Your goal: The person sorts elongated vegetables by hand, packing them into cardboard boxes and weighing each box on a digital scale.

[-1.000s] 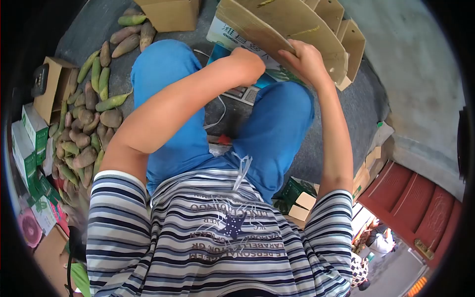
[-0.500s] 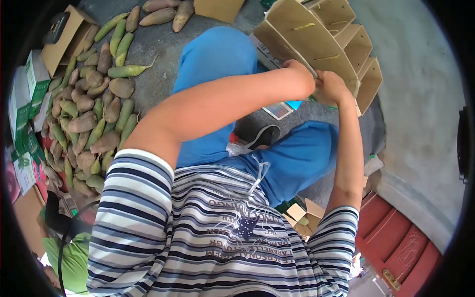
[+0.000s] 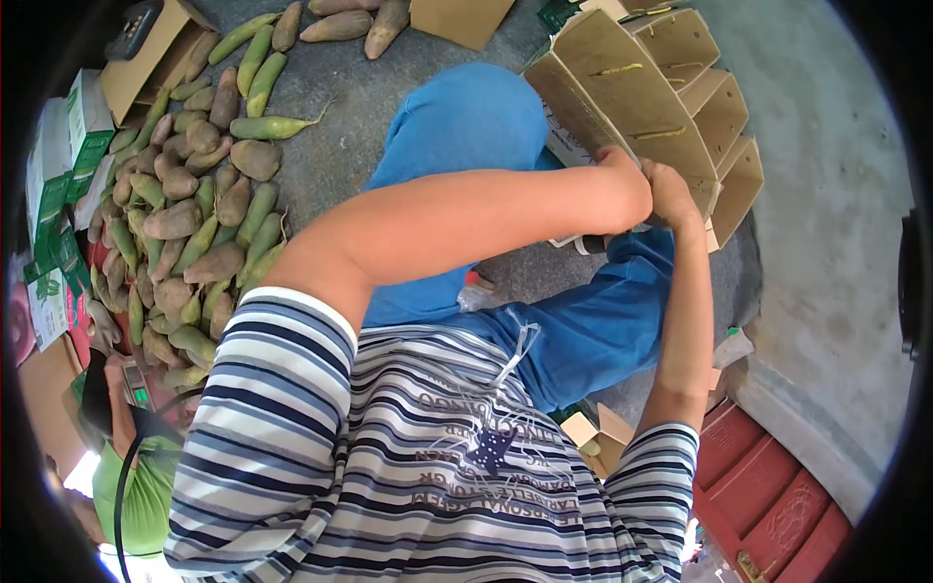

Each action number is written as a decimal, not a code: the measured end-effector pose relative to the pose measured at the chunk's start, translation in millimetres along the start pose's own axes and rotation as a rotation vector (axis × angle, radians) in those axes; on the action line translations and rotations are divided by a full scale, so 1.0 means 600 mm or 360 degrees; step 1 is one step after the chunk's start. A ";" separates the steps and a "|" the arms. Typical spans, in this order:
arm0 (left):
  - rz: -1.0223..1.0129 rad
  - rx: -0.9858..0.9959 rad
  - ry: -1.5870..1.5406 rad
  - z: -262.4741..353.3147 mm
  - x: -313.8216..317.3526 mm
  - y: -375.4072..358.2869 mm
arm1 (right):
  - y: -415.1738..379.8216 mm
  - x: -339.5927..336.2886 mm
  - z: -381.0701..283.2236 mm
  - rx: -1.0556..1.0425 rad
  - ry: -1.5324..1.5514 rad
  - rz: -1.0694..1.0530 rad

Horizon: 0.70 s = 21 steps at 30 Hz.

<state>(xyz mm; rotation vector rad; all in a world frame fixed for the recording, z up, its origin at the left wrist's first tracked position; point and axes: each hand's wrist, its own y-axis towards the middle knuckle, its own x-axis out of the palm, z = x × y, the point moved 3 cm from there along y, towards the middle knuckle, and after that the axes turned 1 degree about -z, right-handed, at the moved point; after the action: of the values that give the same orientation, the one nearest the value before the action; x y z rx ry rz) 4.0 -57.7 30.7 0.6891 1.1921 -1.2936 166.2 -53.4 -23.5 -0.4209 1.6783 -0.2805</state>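
Observation:
My left hand (image 3: pixel 625 188) reaches across my body to the near edge of an open cardboard box (image 3: pixel 603 126), its fingers bent around that edge and partly hidden by the wrist. Right beside it, my right hand (image 3: pixel 671 194) is curled closed on the same edge, the two hands almost touching. The box leans on its side, its brown inner face showing, with short yellow cord handles (image 3: pixel 661 132). More open cardboard compartments (image 3: pixel 734 170) stand against it on the right. What lies beneath my fingers is hidden.
A large heap of green and reddish-brown radishes (image 3: pixel 185 233) covers the floor at left. Green-and-white cartons (image 3: pixel 83 136) and an open brown box (image 3: pixel 146 63) stand beyond it. A grey wall (image 3: pixel 816 194) and red door (image 3: pixel 768 476) flank the right. A person in green (image 3: pixel 136 496) is lower left.
The view has shifted, so most things sit slightly right and lower. My leg on the right has moved up towards the box, and the flat card-like item on the floor is now mostly hidden.

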 end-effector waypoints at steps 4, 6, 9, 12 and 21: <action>0.1007 0.0299 -0.0192 0.018 -0.036 -0.049 | -0.010 0.013 0.000 0.0052 0.0073 0.0057; 0.1349 0.0354 -0.0362 0.007 -0.087 -0.103 | -0.019 0.013 0.000 0.0060 0.0041 0.0082; 0.1823 0.0156 -0.0288 -0.074 -0.094 -0.173 | -0.018 0.013 -0.018 0.0014 -0.0016 0.0078; 0.1648 -0.0410 -0.0192 -0.180 -0.049 -0.271 | -0.023 -0.007 -0.043 -0.0017 -0.0024 0.0053; -0.0223 -0.2106 -0.0377 -0.308 0.482 -0.673 | -0.031 -0.005 -0.054 -0.0111 -0.0067 0.0067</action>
<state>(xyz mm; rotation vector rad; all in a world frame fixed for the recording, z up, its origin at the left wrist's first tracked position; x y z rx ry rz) -470.8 -73.9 -204.1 -0.5035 1.5705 -0.4307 136.7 -70.7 -8.2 -0.4403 1.6568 -0.1814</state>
